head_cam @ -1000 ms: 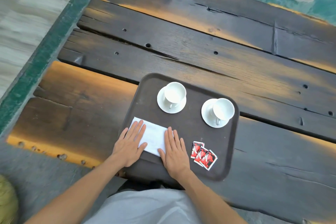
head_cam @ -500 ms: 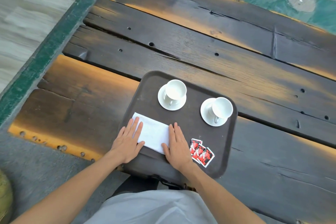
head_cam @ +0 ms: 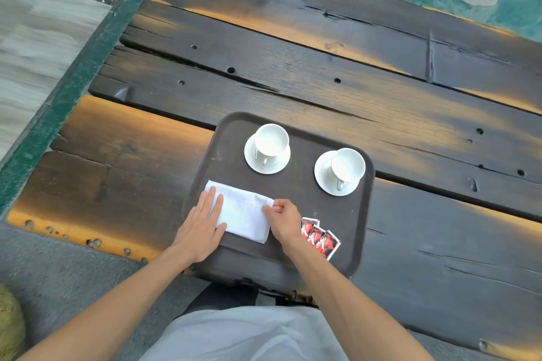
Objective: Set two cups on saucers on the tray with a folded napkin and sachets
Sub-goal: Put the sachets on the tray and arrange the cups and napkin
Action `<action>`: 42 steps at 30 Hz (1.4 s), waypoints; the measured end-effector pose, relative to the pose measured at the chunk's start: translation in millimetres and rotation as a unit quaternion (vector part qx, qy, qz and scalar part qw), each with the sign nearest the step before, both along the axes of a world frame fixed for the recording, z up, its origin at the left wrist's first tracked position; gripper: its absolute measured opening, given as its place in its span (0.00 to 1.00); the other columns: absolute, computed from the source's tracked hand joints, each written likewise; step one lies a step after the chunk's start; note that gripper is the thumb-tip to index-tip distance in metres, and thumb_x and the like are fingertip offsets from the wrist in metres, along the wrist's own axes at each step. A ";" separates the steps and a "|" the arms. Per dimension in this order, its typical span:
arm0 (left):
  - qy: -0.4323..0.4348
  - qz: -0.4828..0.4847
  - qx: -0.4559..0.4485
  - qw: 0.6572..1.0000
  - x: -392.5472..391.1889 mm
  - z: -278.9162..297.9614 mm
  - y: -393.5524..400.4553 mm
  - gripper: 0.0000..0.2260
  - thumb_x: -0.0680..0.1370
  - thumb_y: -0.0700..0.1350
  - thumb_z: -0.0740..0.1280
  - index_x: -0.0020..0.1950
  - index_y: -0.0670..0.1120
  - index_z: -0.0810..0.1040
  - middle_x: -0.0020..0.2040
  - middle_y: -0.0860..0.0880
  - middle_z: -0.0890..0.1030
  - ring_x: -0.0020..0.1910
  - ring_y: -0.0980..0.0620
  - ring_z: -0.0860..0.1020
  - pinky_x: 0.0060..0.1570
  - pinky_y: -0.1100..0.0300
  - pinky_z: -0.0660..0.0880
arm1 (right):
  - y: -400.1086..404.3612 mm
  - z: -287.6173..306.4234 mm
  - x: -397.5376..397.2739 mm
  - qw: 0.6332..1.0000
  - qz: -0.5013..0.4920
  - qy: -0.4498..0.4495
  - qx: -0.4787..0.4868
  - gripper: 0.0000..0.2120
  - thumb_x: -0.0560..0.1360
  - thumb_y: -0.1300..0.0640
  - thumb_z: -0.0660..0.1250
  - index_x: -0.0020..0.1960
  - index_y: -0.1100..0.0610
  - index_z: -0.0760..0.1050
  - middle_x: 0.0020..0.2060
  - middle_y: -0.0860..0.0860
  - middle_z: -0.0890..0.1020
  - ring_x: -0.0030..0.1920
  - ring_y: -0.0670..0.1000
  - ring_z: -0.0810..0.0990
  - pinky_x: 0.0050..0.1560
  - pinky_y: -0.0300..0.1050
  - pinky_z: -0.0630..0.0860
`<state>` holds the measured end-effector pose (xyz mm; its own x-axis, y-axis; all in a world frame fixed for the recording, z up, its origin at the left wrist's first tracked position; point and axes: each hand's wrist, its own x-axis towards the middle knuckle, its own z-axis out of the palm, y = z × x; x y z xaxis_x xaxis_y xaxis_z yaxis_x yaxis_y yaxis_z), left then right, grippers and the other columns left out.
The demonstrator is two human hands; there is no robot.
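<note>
Cloth napkin (head_cam: pixel 242 214), white and folded, lies on the dark tray (head_cam: pixel 296 202); left hand (head_cam: pixel 199 223) presses flat, right hand (head_cam: pixel 283 218) pinches its corner. Glossy cups (head_cam: pixel 271 141) sit on saucers (head_cam: pixel 322 182); red sachets (head_cam: pixel 321 237) lie beside, all on weathered planks (head_cam: pixel 322 82).

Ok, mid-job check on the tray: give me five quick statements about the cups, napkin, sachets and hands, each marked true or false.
1. Both cups sit on saucers on the tray. True: left cup, right cup.
2. The napkin lies on the wooden table beside the tray. False: it lies on the tray's near left part.
3. The left hand rests flat on the napkin's left end. True.
4. The right hand holds a sachet. False: it pinches the napkin's right edge; the sachets lie beside it.
5. One cup is tipped over. False: both stand upright.
</note>
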<state>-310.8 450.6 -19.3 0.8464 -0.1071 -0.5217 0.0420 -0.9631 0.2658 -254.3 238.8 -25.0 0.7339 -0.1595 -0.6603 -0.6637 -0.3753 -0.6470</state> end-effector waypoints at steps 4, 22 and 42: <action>-0.003 -0.007 0.004 1.000 -1.5 -4.5 0.0 0.31 0.85 0.55 0.49 0.82 0.45 0.38 0.81 0.45 0.33 0.81 0.45 0.37 0.79 0.47 0.50 | -5.1 1.7 -0.8 1.000 0.010 0.001 -0.013 0.06 0.76 0.58 0.68 0.52 0.55 0.76 0.34 0.44 0.79 0.42 0.48 0.79 0.44 0.41 0.74; -0.056 0.070 -0.240 0.967 14.8 33.6 -109.8 0.23 0.80 0.45 0.65 0.76 0.47 0.67 0.73 0.49 0.70 0.66 0.51 0.75 0.63 0.59 0.71 | -118.2 41.6 -45.9 0.980 0.031 -0.085 -0.177 0.14 0.79 0.55 0.67 0.64 0.52 0.76 0.60 0.50 0.79 0.55 0.49 0.82 0.56 0.47 0.79; 0.066 0.155 -0.267 0.949 15.6 13.7 -186.9 0.23 0.77 0.39 0.69 0.72 0.50 0.74 0.61 0.46 0.77 0.48 0.53 0.82 0.54 0.59 0.79 | -118.5 13.9 -62.9 0.964 0.199 -0.073 -0.162 0.33 0.75 0.56 0.74 0.76 0.49 0.64 0.68 0.51 0.63 0.60 0.54 0.77 0.60 0.51 0.79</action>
